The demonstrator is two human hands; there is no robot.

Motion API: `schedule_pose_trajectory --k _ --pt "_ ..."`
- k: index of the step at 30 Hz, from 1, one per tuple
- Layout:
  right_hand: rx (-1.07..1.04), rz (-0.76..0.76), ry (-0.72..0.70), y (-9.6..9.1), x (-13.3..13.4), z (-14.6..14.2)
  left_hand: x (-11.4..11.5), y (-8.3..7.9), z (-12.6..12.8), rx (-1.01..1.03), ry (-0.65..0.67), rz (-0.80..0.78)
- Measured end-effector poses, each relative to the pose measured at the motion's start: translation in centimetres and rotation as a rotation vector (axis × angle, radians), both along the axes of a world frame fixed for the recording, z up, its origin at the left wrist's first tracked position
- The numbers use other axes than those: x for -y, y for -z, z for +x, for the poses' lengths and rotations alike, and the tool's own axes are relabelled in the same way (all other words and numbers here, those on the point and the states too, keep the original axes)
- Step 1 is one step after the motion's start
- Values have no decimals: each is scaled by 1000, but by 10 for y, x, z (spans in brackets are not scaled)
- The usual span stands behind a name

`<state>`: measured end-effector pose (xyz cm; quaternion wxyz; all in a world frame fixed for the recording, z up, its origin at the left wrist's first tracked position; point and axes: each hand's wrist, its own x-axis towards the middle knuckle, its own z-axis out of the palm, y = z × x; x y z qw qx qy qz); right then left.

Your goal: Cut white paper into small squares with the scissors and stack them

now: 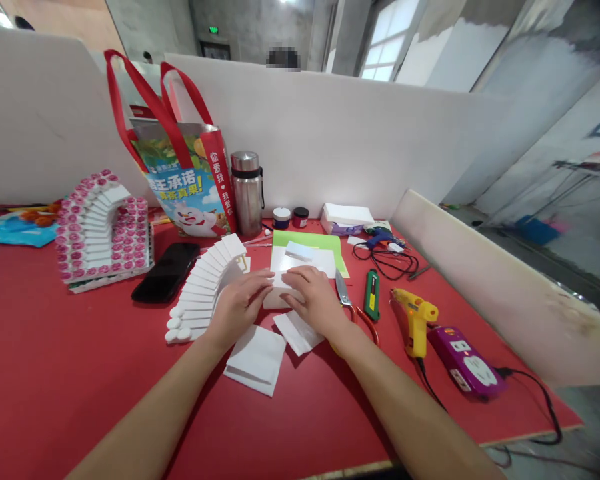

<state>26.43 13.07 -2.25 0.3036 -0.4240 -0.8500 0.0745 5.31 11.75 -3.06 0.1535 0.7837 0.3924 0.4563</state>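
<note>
My left hand (243, 300) and my right hand (316, 299) meet at a small folded piece of white paper (277, 298). The fingers of both hands are bent and press on it from either side. Behind it lie white sheets (323, 261) on a lime green sheet (307, 237). Folded white papers (260, 353) rest on the table in front of my hands. To the left of my left hand stands a curved white folded-paper structure (200, 293) with round white pieces at its near end. Scissors (344, 290) with orange handles lie partly under my right hand.
On the red table (105, 373) are a phone (165, 272), a pink-patterned paper structure (105, 230), a printed bag (187, 180), a steel flask (247, 193), a green utility knife (373, 295), a yellow glue gun (416, 313) and a purple power strip (467, 363) with cables. White panels enclose the back and right.
</note>
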Motion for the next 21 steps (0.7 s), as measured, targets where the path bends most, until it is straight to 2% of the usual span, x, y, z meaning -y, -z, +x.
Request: schedule_pose_trajectory --k 4,6,7,9,10,12,14,16,18,20,21 --pt "-40 133 27 -23 4 11 11 -19 6 205 -51 58" --pt "-190 203 166 -39 9 18 14 -25 7 283 -120 26" --pt "-317 186 270 -46 12 21 14 -26 6 335 -127 -20" --pt "-647 19 419 -58 16 23 13 -24 5 468 -63 -177" --pt "-825 -110 444 -62 18 23 13 -23 5 543 3 -276" --pt "-1131 -382 405 -65 22 18 13 -19 7 678 143 -458" --pt "-1296 -596 351 -63 25 10 15 -19 12 756 239 -578" --pt "-1333 -751 307 -59 27 2 17 -21 17 784 261 -644" --pt "-1312 -851 253 -54 28 -2 19 -24 19 792 219 -683" --pt "-1256 -870 211 -48 27 -2 19 -24 17 812 143 -688" --pt "-1212 -833 202 -45 26 0 17 -23 15 820 100 -676"
